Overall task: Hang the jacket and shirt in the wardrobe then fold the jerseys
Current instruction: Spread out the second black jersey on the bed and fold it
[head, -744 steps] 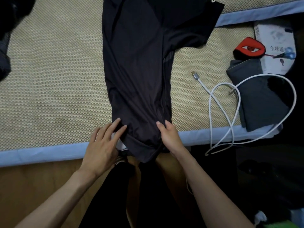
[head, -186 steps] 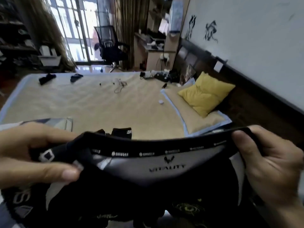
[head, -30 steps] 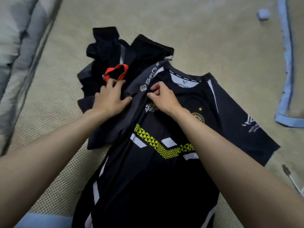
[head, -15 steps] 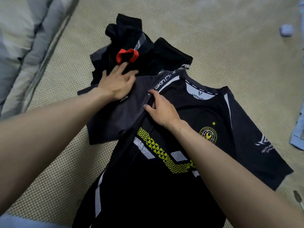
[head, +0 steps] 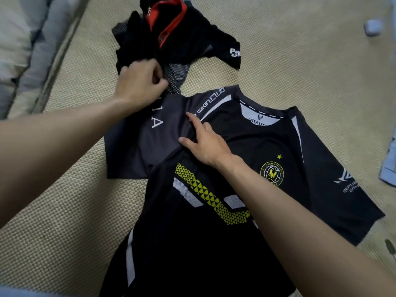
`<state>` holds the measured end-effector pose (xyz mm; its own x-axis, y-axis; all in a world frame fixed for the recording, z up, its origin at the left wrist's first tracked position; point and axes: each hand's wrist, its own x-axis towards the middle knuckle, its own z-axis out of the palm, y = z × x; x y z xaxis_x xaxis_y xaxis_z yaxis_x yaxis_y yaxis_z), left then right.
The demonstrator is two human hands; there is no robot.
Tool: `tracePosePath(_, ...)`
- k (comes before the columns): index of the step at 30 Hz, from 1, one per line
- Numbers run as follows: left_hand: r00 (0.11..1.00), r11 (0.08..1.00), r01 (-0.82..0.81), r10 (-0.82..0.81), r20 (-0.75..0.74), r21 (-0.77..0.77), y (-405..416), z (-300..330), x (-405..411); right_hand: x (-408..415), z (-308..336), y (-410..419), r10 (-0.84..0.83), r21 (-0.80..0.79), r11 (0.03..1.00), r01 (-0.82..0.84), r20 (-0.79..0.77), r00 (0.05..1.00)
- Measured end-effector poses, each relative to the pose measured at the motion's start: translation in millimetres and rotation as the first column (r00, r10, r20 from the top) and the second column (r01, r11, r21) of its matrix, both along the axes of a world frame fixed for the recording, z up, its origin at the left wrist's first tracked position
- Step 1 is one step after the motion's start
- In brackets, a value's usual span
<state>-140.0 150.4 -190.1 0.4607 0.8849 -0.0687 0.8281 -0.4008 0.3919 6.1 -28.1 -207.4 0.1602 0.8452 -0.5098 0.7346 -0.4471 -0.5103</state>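
Note:
A black jersey (head: 257, 159) with a yellow chevron band and a round crest lies front up on the woven bed mat (head: 289, 61). Its left sleeve (head: 145, 146) is grey and spread flat. My right hand (head: 203, 142) rests with straight fingers on the seam where that sleeve meets the chest. Above it lies a crumpled black jersey (head: 184, 39) with a red collar. My left hand (head: 139, 84) pinches a mesh part of this crumpled jersey, fingers curled, right at the upper edge of the grey sleeve.
A grey and white quilt (head: 19, 50) lies along the left edge of the mat. A small pale object (head: 372, 26) sits at the top right. Light blue fabric (head: 389, 168) shows at the right edge.
The crumpled red-collared jersey has shifted up and away from the flat jersey. My left hand went from lying flat on the cloth to pinching its mesh part. My right hand stays on the sleeve seam.

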Motion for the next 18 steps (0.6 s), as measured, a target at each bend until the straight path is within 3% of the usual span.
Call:
tracePosePath(3, 1.000, 0.978, -0.001, 0.005, 0.014, -0.207, -5.1, -9.9, -52.1, -7.9, 3.6, -5.6, 0.007, 0.013, 1.000, -0.008, 0.041, 0.999)
tracePosePath(6, 0.998, 0.899, 0.015, 0.016, 0.068, -0.437, -0.7, -14.8, -86.3, -13.3, 3.8, -6.6, 0.011, 0.003, 1.000, -0.011, 0.071, 0.997)
tracePosePath(11, 0.990, 0.823, 0.052, 0.033, 0.140, -0.565, 5.3, -5.4, -117.9, -21.0, 3.9, -11.6, -0.054, 0.012, 0.999, 0.053, 0.066, 0.996)
tracePosePath(14, 0.999, 0.853, 0.052, -0.048, 0.022, -0.519, 10.7, -3.0, -134.4, -28.8, 7.4, -23.5, -0.083, 0.075, 0.994, 0.077, 0.081, 0.993)
tracePosePath(18, 0.974, 0.919, -0.158, 0.204, 0.094, -0.362, 18.1, -4.0, -139.7, -42.5, 15.7, -58.8, -0.146, 0.247, 0.961, 0.120, 0.089, 0.985)
